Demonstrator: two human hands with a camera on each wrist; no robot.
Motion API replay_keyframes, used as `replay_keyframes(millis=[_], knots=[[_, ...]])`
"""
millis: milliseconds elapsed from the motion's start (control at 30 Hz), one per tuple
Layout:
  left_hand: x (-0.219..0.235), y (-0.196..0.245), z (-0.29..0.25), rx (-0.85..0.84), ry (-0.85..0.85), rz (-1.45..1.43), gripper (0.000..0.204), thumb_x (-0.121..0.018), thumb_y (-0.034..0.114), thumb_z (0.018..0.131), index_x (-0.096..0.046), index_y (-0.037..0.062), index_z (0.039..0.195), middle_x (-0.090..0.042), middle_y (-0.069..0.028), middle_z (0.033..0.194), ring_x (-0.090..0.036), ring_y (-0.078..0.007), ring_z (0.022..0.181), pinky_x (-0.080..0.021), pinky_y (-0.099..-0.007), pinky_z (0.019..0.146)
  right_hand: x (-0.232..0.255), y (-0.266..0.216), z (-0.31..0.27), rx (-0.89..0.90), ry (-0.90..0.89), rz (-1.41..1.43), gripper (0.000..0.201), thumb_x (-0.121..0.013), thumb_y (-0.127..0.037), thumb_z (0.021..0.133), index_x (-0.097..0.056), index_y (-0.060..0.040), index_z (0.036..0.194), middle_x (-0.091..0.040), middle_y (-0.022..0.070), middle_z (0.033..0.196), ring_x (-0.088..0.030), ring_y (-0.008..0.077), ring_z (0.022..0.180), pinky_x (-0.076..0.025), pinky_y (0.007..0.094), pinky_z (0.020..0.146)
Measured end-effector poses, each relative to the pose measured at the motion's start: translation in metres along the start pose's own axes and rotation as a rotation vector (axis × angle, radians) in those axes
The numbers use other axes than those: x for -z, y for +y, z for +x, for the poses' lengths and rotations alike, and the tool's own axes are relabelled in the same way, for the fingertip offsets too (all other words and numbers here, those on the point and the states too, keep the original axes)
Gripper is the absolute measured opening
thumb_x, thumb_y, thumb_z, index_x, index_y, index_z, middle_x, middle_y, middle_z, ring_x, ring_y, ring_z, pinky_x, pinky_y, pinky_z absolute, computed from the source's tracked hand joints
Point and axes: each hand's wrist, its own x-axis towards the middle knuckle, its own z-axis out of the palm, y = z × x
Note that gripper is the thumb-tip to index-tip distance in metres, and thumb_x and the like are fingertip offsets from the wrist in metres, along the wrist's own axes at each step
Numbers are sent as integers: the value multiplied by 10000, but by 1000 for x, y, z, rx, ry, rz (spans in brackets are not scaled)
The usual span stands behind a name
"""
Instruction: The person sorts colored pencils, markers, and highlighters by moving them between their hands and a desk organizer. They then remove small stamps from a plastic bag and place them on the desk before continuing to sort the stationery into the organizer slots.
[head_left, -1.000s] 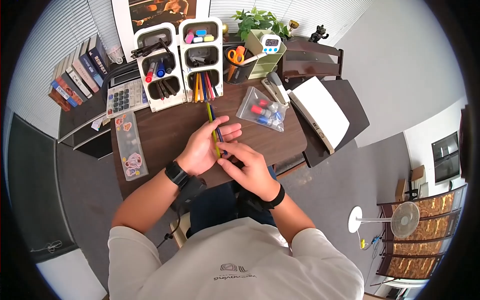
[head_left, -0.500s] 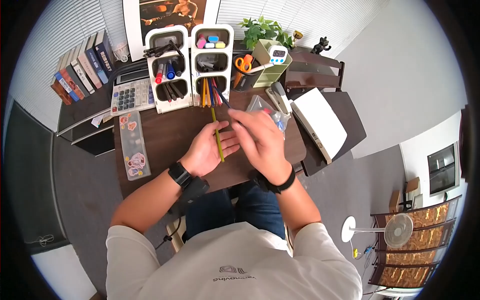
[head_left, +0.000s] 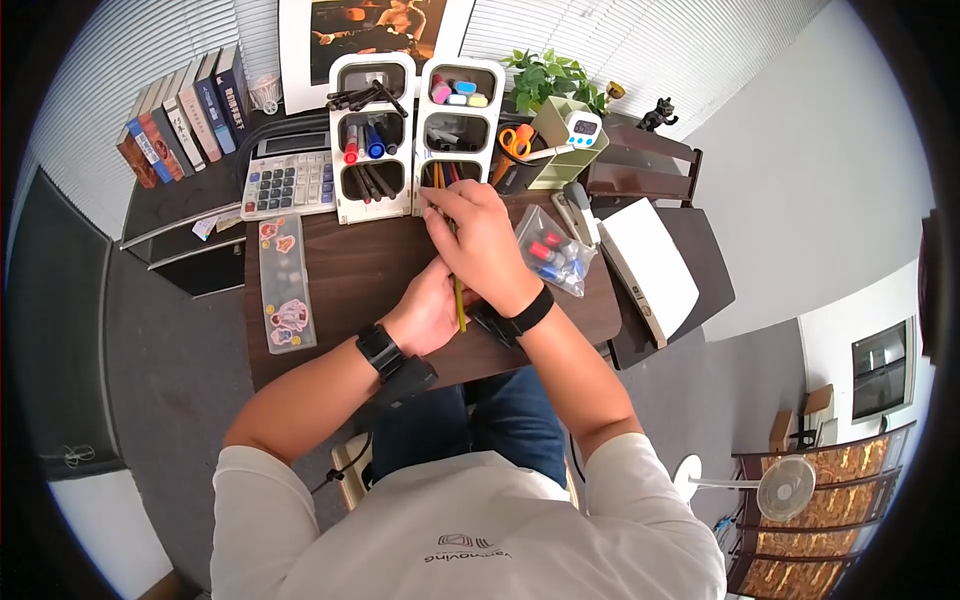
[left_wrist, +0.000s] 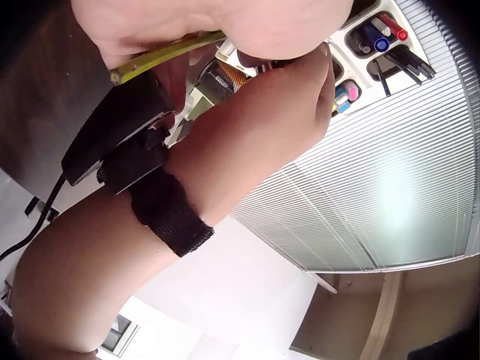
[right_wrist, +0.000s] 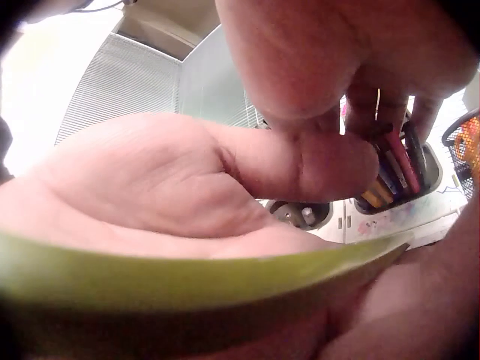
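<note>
In the head view my left hand (head_left: 428, 308) holds a yellow-green pencil (head_left: 460, 305) against its palm; the pencil's blunt end (left_wrist: 115, 76) shows in the left wrist view. Above and over it, my right hand (head_left: 478, 240) reaches with bent fingers to the front of the right organizer's lowest compartment. Coloured pencils (right_wrist: 390, 176) stand in that compartment beside its fingers. Whether those fingers hold a pencil is hidden.
Left of the hands lies a stickered case (head_left: 288, 290), with a calculator (head_left: 290, 185) behind. At the right are a bag of red and blue items (head_left: 553, 252), a stapler (head_left: 578, 212), a mesh cup (head_left: 515, 175) and a white box (head_left: 650, 265).
My right hand has moved left and forward to the pencil compartment, crossing over my left hand. The dark blue pencil it held is no longer distinguishable. My left hand keeps the yellow-green pencil.
</note>
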Motion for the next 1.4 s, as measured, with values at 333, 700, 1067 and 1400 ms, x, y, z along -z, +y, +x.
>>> replay_keyframes(millis=[333, 700, 1067, 1400], knots=[[-3, 6, -5, 11, -55, -69, 507, -321, 452, 1133, -510, 104, 1449, -626, -50, 1391, -612, -186, 1243, -476, -394, 1075, 26, -24, -23, 58, 106, 48, 268, -728, -86, 885, -741, -41, 1149, -679, 113, 1079, -610, 327, 1019, -498, 421, 891], [-4, 1, -8, 62, 30, 38, 410, -431, 331, 1121, -490, 66, 1428, -624, -214, 1388, -585, -337, 1321, -477, -480, 1119, 41, -34, -126, -120, -18, 211, 392, -805, -118, 842, -709, -79, 1220, -681, 99, 984, -658, 315, 931, -552, 408, 811], [10, 27, 6, -284, 282, 22, 577, -377, 483, 1119, -480, -16, 1390, -593, -266, 1377, -583, -363, 1302, -468, -492, 1119, 103, -36, -110, -150, 345, 223, 215, -731, 57, 871, -717, 21, 1082, -728, 132, 934, -683, 241, 803, -534, 334, 758], [-12, 32, -2, -291, 160, -48, 559, -393, 477, 1117, -492, -8, 1377, -579, -207, 1401, -535, -304, 1354, -407, -456, 1171, 78, -34, -60, 10, 291, 128, 279, -769, 3, 854, -726, -5, 1129, -727, 121, 968, -676, 267, 845, -522, 362, 813]])
